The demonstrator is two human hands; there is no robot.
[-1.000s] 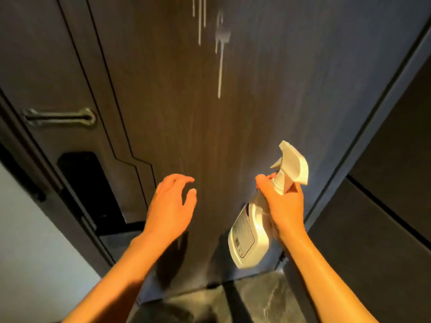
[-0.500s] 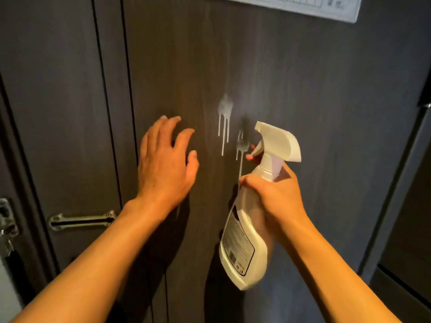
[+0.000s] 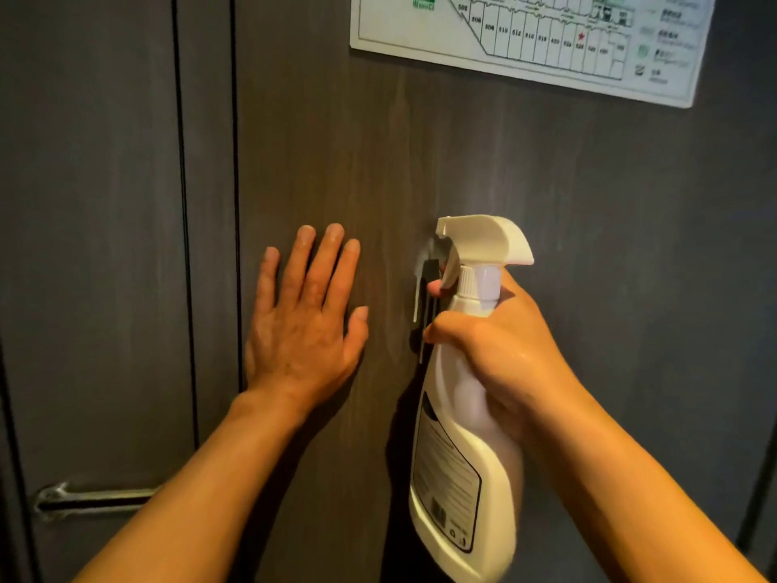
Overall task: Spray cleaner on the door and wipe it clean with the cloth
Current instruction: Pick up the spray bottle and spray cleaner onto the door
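Head view: left hand (image 3: 305, 326) flat, fingers spread on dark wood-grain door (image 3: 588, 246); right hand (image 3: 500, 351) grips white plastic spray bottle (image 3: 462, 456) beside it, finger on trigger.

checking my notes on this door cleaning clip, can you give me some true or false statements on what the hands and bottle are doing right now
1. The right hand grips the spray bottle by its neck. True.
2. The left hand holds a cloth. False: it is bare, spread open against the door.
3. The nozzle points toward the door. True.
4. The floor plan sign hangs below the hands. False: it is above them, upper right.
5. The door handle is at the lower left. True.
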